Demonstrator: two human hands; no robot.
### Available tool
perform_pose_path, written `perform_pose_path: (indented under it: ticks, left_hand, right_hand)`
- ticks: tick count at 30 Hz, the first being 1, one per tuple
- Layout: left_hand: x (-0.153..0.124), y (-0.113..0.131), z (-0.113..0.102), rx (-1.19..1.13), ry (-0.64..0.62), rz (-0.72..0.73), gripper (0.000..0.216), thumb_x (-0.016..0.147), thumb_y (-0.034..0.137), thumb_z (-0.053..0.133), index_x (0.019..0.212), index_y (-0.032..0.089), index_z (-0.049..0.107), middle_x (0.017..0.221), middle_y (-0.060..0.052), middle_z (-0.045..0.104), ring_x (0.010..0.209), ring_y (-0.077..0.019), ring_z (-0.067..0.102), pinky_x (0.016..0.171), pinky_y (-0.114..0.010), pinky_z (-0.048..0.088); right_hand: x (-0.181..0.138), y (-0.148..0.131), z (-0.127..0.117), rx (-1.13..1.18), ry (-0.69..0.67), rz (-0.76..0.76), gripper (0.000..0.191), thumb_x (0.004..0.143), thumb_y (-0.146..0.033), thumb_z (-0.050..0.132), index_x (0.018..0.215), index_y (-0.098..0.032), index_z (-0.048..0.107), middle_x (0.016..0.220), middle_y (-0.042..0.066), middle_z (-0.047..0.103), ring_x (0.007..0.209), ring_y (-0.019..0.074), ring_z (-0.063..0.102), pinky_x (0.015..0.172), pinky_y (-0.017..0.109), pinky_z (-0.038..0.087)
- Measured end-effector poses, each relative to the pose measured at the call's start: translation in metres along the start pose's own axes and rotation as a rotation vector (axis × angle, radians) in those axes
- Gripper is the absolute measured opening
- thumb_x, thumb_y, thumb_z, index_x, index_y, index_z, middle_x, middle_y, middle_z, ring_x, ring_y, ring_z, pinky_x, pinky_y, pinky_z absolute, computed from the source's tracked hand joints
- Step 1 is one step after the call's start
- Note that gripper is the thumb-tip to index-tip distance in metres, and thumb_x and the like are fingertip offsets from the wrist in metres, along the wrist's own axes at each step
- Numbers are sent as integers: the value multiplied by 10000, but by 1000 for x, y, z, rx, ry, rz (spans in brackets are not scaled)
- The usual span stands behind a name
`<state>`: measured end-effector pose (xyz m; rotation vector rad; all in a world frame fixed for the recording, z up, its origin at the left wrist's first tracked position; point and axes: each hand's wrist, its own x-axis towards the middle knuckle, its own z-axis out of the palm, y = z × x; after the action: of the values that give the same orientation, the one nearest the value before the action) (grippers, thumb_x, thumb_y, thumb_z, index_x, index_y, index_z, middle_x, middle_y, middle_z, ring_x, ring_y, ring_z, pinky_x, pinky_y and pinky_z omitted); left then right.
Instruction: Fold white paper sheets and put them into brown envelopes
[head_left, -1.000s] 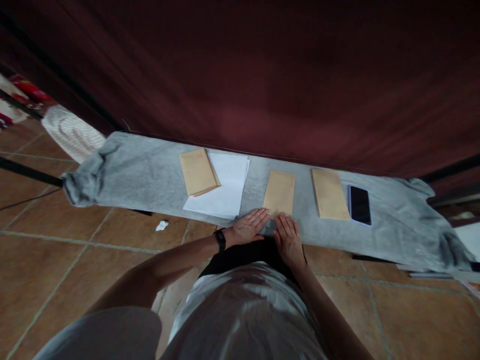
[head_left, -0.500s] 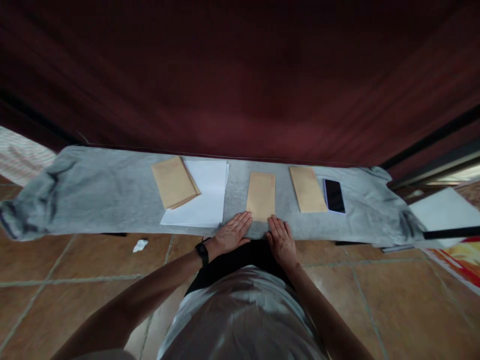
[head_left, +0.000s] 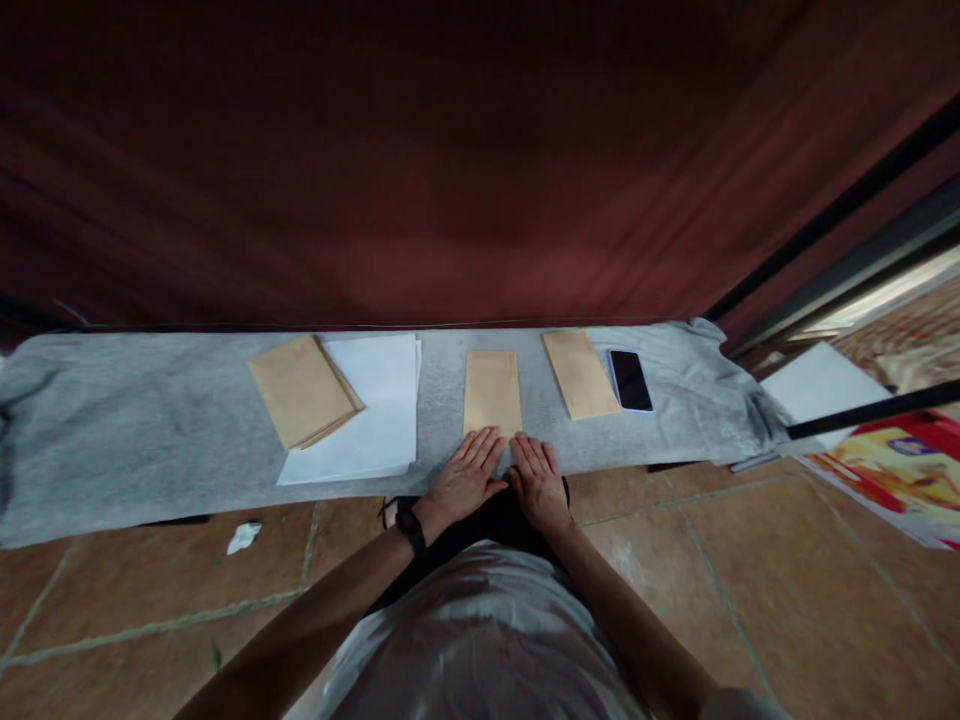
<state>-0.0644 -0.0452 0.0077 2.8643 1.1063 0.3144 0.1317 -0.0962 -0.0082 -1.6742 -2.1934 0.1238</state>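
Observation:
A brown paper envelope (head_left: 492, 388) lies flat on the grey cloth in front of me. My left hand (head_left: 466, 472) rests on its lower left corner, palm down, fingers stretched out. On the lower right corner lie the flat fingers of my right hand (head_left: 538, 480). Both hands are open, with the near end of the envelope partly hidden beneath the fingertips. To the right is another brown envelope or small stack of them (head_left: 581, 374). Several more brown envelopes (head_left: 304, 390) sit on the left, overlapping white paper sheets (head_left: 379, 410).
A phone (head_left: 630, 381) lies by the right-hand envelopes. The grey cloth (head_left: 150, 430) covers a narrow bench against a dark red panel (head_left: 450, 200). A crumpled white tissue (head_left: 244, 537) is on the tiled floor, and a red and yellow box (head_left: 907, 470) stands at right.
The view has turned, so the bench and its contents appear shifted left. Both hands stay flat at the near end of the middle envelope, the left reaching slightly further onto it.

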Motion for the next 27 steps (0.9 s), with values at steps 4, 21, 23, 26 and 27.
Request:
perform_pose_path:
  ticks: [4, 21, 23, 26, 27]
  left_hand:
    - [1, -5, -3, -28, 9, -8, 627, 1032, 501, 400, 1516, 104, 394, 1579, -171, 417, 1495, -261, 340, 1229, -446, 292]
    - [82, -41, 20, -65, 32, -29, 558, 1057, 393, 302, 1516, 88, 393, 1571, -161, 431, 1479, -228, 370, 1220, -438, 285]
    - [96, -48, 22, -56, 17, -61, 567, 1055, 399, 291, 1521, 90, 389, 1584, -154, 414, 1488, -228, 351, 1230, -432, 266]
    - [115, -55, 21, -49, -22, -116, 575, 1050, 400, 286, 1532, 102, 384, 1604, -138, 382, 1506, -227, 315, 1245, -420, 228]
    - [120, -56, 21, -48, -35, -137, 580, 1047, 402, 290, 1536, 103, 381, 1609, -136, 374, 1512, -229, 301, 1247, -419, 220]
  right_hand:
    - [3, 0, -4, 23, 8, 13, 495, 1054, -314, 389, 1531, -183, 408, 1549, 106, 473, 1446, 259, 415, 1236, 510, 243]
    - [24, -5, 11, 71, 74, -48, 439, 1017, -262, 452, 1439, -162, 523, 1448, 105, 587, 1413, 237, 461, 1226, 477, 292]
    - [25, -6, 12, 77, 99, -49, 451, 1012, -253, 459, 1455, -182, 509, 1471, 90, 567, 1414, 229, 459, 1222, 465, 291]
    - [26, -6, 12, 82, 126, -58, 491, 1002, -238, 472, 1491, -194, 466, 1500, 80, 539, 1418, 220, 449, 1212, 450, 293]
    - [27, -6, 12, 82, 132, -61, 505, 999, -236, 477, 1502, -196, 452, 1506, 80, 532, 1419, 218, 447, 1210, 445, 294]
